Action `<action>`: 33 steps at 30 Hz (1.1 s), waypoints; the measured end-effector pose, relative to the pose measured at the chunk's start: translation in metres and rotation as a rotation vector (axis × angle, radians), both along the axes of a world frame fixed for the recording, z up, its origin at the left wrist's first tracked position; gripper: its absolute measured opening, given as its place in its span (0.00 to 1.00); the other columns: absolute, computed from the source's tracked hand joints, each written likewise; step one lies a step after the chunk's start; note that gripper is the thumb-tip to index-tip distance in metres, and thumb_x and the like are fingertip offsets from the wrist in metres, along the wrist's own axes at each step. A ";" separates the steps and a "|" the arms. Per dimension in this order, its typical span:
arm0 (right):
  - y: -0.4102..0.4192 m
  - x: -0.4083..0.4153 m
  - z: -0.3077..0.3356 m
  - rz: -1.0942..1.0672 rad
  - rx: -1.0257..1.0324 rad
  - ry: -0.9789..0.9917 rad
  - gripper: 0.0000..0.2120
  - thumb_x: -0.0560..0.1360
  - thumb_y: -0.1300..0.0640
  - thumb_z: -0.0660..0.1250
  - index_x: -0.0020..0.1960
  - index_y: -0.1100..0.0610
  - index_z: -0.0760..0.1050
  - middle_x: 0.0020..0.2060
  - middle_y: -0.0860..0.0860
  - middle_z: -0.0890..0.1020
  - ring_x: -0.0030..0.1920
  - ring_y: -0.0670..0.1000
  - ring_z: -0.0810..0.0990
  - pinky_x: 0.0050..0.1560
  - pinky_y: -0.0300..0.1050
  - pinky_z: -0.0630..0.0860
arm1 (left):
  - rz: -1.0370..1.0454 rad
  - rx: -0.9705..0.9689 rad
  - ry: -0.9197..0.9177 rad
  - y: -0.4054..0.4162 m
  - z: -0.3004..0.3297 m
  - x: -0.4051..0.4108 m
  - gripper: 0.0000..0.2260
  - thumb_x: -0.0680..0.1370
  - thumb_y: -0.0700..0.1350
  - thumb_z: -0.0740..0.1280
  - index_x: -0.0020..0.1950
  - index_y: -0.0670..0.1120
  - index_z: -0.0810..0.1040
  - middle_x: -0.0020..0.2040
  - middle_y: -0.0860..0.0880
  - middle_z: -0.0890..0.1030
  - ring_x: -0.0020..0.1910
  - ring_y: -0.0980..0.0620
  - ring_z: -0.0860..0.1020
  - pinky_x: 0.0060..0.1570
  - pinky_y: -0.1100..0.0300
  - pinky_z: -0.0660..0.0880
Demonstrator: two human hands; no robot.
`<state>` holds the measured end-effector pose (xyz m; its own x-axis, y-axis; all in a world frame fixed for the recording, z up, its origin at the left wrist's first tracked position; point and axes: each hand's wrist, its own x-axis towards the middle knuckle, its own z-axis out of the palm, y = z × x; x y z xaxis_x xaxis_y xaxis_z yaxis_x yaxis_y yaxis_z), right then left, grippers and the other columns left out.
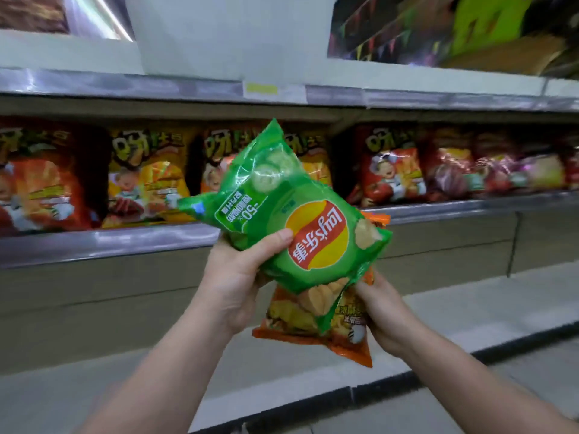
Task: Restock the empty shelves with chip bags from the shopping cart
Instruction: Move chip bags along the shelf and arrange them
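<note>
A green chip bag (291,202) is held upside down in front of the shelves, its red and yellow logo facing me. My left hand (238,277) grips its lower left side, thumb on the front. Behind and below it sits an orange chip bag (300,317), and my right hand (385,314) holds the right edge of the orange bag, partly hidden by both bags. The bare lower shelf (454,311) runs beneath my hands. The shopping cart is out of view.
The middle shelf (125,242) holds a row of orange and red chip bags (150,180) standing upright. The upper shelf (188,89) carries a yellow price tag (261,88) and a dark box (438,29) at the top right. Grey floor lies at the bottom right.
</note>
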<state>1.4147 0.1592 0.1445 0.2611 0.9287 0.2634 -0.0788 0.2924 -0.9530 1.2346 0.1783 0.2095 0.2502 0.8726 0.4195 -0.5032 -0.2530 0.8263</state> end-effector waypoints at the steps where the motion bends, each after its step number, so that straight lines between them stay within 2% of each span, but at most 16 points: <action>1: -0.008 0.014 0.000 -0.054 0.006 0.038 0.23 0.62 0.59 0.75 0.56 0.58 0.75 0.50 0.58 0.84 0.48 0.56 0.84 0.52 0.53 0.79 | -0.030 0.015 -0.041 -0.001 0.004 0.019 0.23 0.59 0.40 0.71 0.53 0.47 0.78 0.42 0.51 0.85 0.38 0.55 0.83 0.34 0.61 0.80; 4: -0.036 0.053 0.000 -0.180 0.023 0.134 0.26 0.63 0.54 0.75 0.59 0.58 0.74 0.48 0.58 0.85 0.48 0.58 0.84 0.48 0.53 0.81 | -0.110 0.024 -0.153 -0.009 0.015 0.082 0.18 0.62 0.36 0.72 0.50 0.47 0.78 0.39 0.53 0.85 0.38 0.56 0.83 0.33 0.61 0.80; 6: -0.053 0.080 0.003 -0.264 0.030 0.196 0.25 0.64 0.52 0.72 0.59 0.58 0.74 0.47 0.58 0.85 0.46 0.58 0.84 0.44 0.51 0.82 | -0.137 0.009 -0.208 -0.016 0.020 0.126 0.17 0.63 0.36 0.73 0.50 0.47 0.78 0.41 0.53 0.85 0.40 0.55 0.83 0.38 0.57 0.81; 9: -0.075 0.120 0.010 -0.370 0.024 0.271 0.25 0.63 0.49 0.71 0.57 0.58 0.75 0.44 0.56 0.86 0.41 0.55 0.85 0.39 0.48 0.81 | -0.146 -0.025 -0.258 -0.028 0.026 0.187 0.25 0.57 0.43 0.76 0.53 0.45 0.80 0.50 0.48 0.84 0.49 0.50 0.83 0.54 0.47 0.78; 11: -0.090 0.148 0.012 -0.438 0.013 0.299 0.22 0.65 0.49 0.71 0.55 0.58 0.76 0.40 0.55 0.86 0.37 0.54 0.85 0.37 0.46 0.81 | -0.165 -0.054 -0.296 -0.038 0.031 0.223 0.33 0.55 0.45 0.79 0.59 0.43 0.78 0.54 0.46 0.83 0.53 0.48 0.82 0.57 0.45 0.77; 13: -0.106 0.173 0.009 -0.493 -0.014 0.323 0.20 0.68 0.51 0.72 0.56 0.59 0.76 0.40 0.57 0.86 0.38 0.55 0.85 0.40 0.49 0.81 | -0.193 -0.096 -0.332 -0.045 0.034 0.260 0.38 0.55 0.46 0.82 0.63 0.42 0.76 0.57 0.46 0.82 0.55 0.47 0.81 0.59 0.44 0.75; 15: -0.118 0.201 0.005 -0.518 -0.013 0.338 0.21 0.68 0.51 0.73 0.58 0.59 0.75 0.43 0.58 0.85 0.42 0.58 0.85 0.43 0.50 0.81 | -0.221 -0.144 -0.327 -0.053 0.034 0.297 0.33 0.56 0.46 0.81 0.60 0.43 0.78 0.56 0.46 0.83 0.55 0.46 0.81 0.60 0.43 0.75; 17: -0.131 0.230 0.007 -0.552 0.028 0.338 0.22 0.67 0.51 0.73 0.59 0.58 0.75 0.45 0.58 0.85 0.45 0.58 0.85 0.44 0.51 0.81 | -0.249 -0.193 -0.310 -0.064 0.030 0.336 0.20 0.62 0.41 0.79 0.52 0.46 0.80 0.52 0.48 0.83 0.53 0.48 0.81 0.59 0.45 0.76; 19: -0.136 0.248 0.013 -0.551 0.079 0.340 0.22 0.68 0.50 0.71 0.58 0.57 0.76 0.46 0.57 0.85 0.45 0.58 0.85 0.42 0.49 0.81 | -0.261 -0.258 -0.309 -0.073 0.025 0.362 0.15 0.65 0.38 0.77 0.50 0.47 0.80 0.51 0.47 0.83 0.52 0.47 0.82 0.57 0.45 0.77; 21: -0.146 0.280 0.019 -0.559 0.119 0.358 0.24 0.67 0.48 0.71 0.59 0.58 0.75 0.47 0.58 0.85 0.47 0.58 0.84 0.45 0.51 0.81 | -0.326 -0.316 -0.300 -0.090 0.023 0.400 0.14 0.66 0.37 0.76 0.49 0.45 0.81 0.51 0.46 0.84 0.51 0.45 0.82 0.54 0.45 0.78; 23: -0.153 0.318 0.020 -0.544 0.145 0.430 0.26 0.65 0.49 0.72 0.60 0.59 0.75 0.49 0.61 0.84 0.49 0.61 0.83 0.50 0.58 0.80 | -0.392 -0.341 -0.272 -0.106 0.022 0.436 0.12 0.66 0.36 0.76 0.48 0.44 0.81 0.49 0.46 0.84 0.50 0.46 0.82 0.51 0.48 0.79; 26: -0.165 0.369 0.017 -0.619 0.140 0.445 0.28 0.62 0.53 0.76 0.60 0.60 0.76 0.50 0.63 0.83 0.51 0.64 0.82 0.55 0.65 0.76 | -0.471 -0.365 -0.258 -0.125 0.017 0.482 0.11 0.69 0.34 0.73 0.50 0.42 0.80 0.47 0.46 0.83 0.43 0.48 0.82 0.36 0.58 0.81; 29: -0.177 0.419 0.008 -0.785 0.129 0.340 0.17 0.70 0.63 0.71 0.59 0.60 0.76 0.46 0.62 0.84 0.47 0.62 0.83 0.52 0.63 0.78 | -0.507 -0.386 -0.241 -0.133 0.012 0.524 0.07 0.72 0.36 0.70 0.49 0.42 0.79 0.42 0.46 0.83 0.34 0.53 0.82 0.27 0.63 0.78; 31: -0.187 0.444 0.004 -0.843 0.120 0.274 0.13 0.73 0.66 0.68 0.58 0.60 0.76 0.41 0.58 0.85 0.42 0.57 0.85 0.46 0.55 0.82 | -0.514 -0.388 -0.226 -0.135 0.007 0.552 0.07 0.73 0.38 0.70 0.51 0.42 0.78 0.37 0.48 0.82 0.28 0.56 0.81 0.24 0.65 0.75; 33: -0.194 0.469 0.001 -0.865 0.087 0.276 0.14 0.72 0.64 0.70 0.58 0.59 0.76 0.41 0.57 0.85 0.42 0.56 0.85 0.45 0.55 0.82 | -0.516 -0.350 -0.208 -0.133 0.003 0.578 0.14 0.72 0.37 0.72 0.57 0.40 0.76 0.42 0.46 0.84 0.35 0.53 0.83 0.30 0.61 0.79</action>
<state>1.8835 -0.0344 0.1456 0.9213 0.3596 0.1481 -0.0207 0.4257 -0.9046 1.8126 0.0454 0.2128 0.6173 0.7562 0.2173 -0.6461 0.3297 0.6884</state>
